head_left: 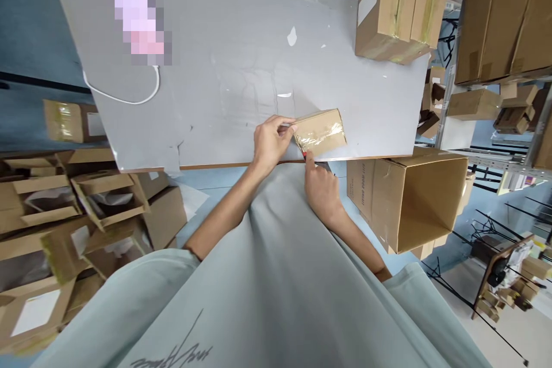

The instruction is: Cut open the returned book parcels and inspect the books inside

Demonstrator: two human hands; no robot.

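A small cardboard box (322,131) with clear shiny tape lies close to the table's front edge. My left hand (271,139) has its thumb and fingers closed on the box's upper left corner. Just below the box's lower left corner is my right hand (322,187), its index finger stretched towards the tape. The other fingers of that hand are curled round a small hand tool, mostly hidden. Only a red bit (305,154) at the fingertip and a dark part behind the hand show. The red bit is right at the box's corner.
Taped cartons (388,11) stand at the table's back right. A white cable (142,102) lies at the left beside a blurred-out item. Below the right edge is an open carton (405,201); opened boxes (86,213) are piled at the left. Shelving with boxes (474,104) is further right.
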